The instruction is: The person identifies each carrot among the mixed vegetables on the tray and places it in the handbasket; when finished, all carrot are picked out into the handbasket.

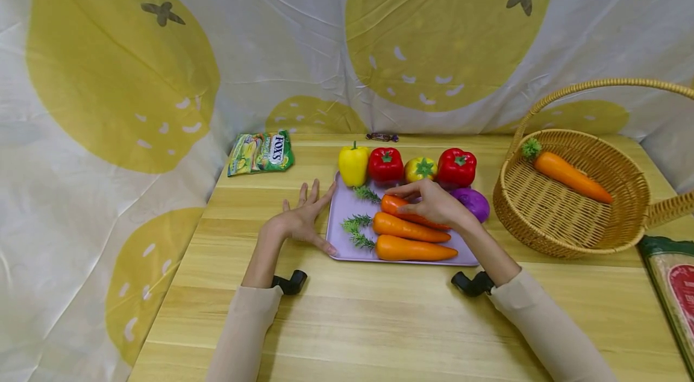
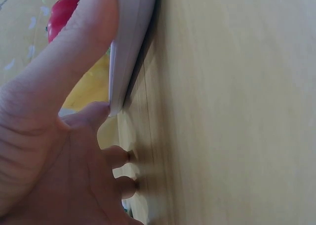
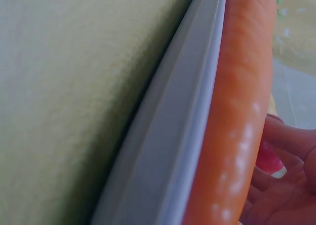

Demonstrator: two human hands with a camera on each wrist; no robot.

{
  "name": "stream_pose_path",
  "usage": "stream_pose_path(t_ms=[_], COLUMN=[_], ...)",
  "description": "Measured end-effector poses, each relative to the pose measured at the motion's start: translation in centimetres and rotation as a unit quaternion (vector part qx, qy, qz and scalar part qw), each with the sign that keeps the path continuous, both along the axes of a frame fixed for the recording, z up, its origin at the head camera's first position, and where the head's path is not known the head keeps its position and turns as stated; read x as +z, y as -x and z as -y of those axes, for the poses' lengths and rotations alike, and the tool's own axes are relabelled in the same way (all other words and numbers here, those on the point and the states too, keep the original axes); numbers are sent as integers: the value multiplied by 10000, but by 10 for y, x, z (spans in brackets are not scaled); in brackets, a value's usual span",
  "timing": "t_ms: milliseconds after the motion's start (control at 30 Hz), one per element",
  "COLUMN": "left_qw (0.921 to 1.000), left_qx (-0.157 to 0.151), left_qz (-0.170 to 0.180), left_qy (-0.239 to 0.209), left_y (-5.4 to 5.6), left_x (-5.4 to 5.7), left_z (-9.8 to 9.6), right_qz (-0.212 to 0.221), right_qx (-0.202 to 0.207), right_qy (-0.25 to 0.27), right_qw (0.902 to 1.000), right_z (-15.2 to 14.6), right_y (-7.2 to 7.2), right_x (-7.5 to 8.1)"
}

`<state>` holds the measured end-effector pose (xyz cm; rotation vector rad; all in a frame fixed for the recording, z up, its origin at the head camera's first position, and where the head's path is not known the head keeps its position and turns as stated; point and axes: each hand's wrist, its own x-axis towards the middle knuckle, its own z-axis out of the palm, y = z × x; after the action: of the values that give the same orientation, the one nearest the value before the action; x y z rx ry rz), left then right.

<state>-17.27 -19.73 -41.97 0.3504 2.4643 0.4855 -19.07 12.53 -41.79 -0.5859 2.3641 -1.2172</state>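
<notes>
1. The right hand has its thumb and fingers clamped on the farthest carrot near its leafy end; whether the carrot is lifted off the tray cannot be told.
2. That end grip probably leaves the tip free to swing, and the smooth skin might slip from a light pinch.
3. The middle carrot lies just beside it, with the nearest carrot along the near rim; a dipping tip could roll either.
4. The left hand spreads its fingers apart, holding nothing between them: thumb and index finger meet the tray's left end, other fingers touch the table. Uneven pressure there could shift or tilt the tray.
5. The right forearm slants in from the near right, close by the purple vegetable, which a low elbow or wrist might nudge; the left forearm comes up from the near left.
6. Four peppers, including the yellow pepper, line the far side. Farther right, the basket holds a single carrot.
</notes>
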Motion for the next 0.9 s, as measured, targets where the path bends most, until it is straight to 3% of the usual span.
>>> stream_pose_path(t_ms=[900], left_qw=[10000], left_qx=[-23], left_qz=[11], left_qy=[-72], left_y=[1], left_x=[-2], left_z=[1], right_qz=[-32], right_qx=[128], right_qy=[-30], right_qw=[9999], right_z=[0], right_y=[1], right_x=[1])
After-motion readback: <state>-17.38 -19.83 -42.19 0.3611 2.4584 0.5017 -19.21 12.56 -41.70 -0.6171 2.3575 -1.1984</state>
